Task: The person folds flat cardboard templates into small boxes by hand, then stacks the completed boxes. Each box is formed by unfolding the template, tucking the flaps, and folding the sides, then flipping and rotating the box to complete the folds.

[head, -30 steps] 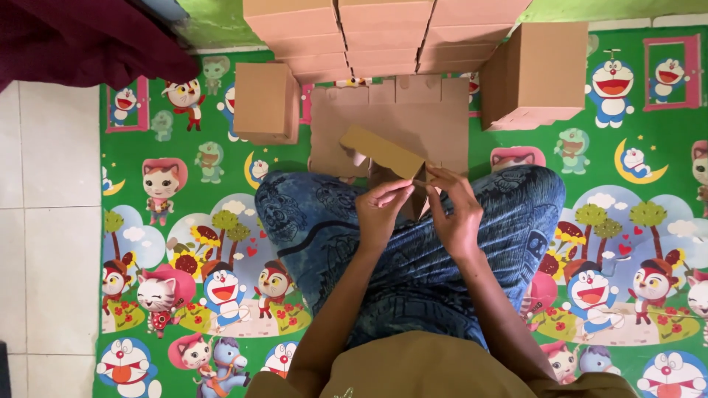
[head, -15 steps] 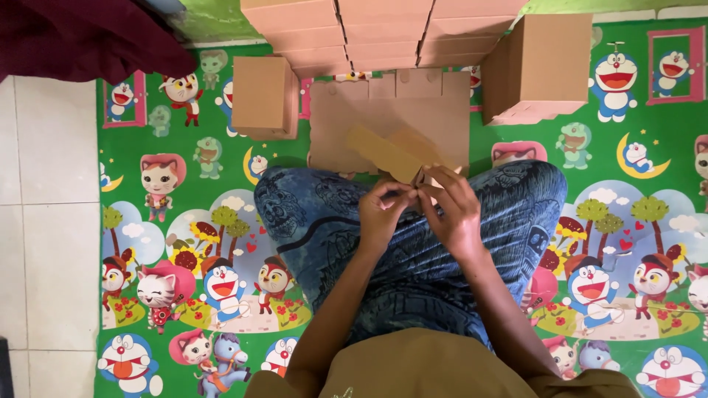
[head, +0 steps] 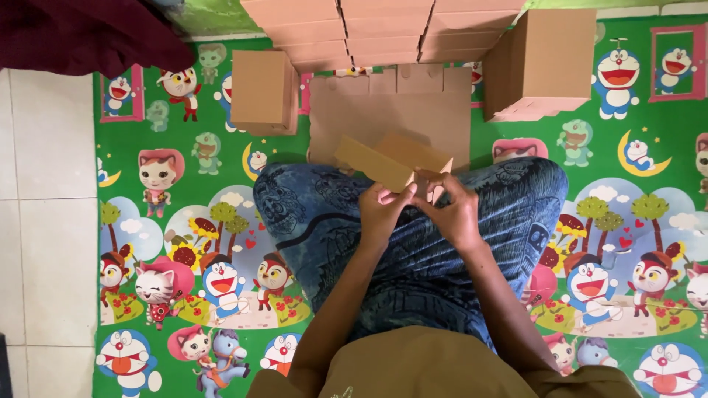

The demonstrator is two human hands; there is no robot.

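I see two hands at frame centre, both on one small cardboard box (head: 393,162) held over the lap just above the blue patterned cloth (head: 413,236). Left hand (head: 383,208) pinches the box's near end, fingers curled and pressed together with the thumb against the cardboard. Right hand (head: 451,210) does the same from the other side, fingertips pinching the flap edge; the two hands touch each other at the thumbs. The box is half folded and tilted, its long side running toward upper left.

Count of cardboard:
- one flat sheet (head: 391,110) lying on the mat just behind the held box, with notched tabs along its top edge
- one folded box (head: 263,91) at upper left of centre, standing apart
- one bigger folded box (head: 542,63) at upper right
- a stack of boxes (head: 383,29) along the top edge, three columns; I cannot tell the exact number as the frame cuts them off.

A green cartoon mat (head: 184,243) covers the floor, white tiles (head: 44,221) at left, and one dark red cloth (head: 81,33) is at upper left.
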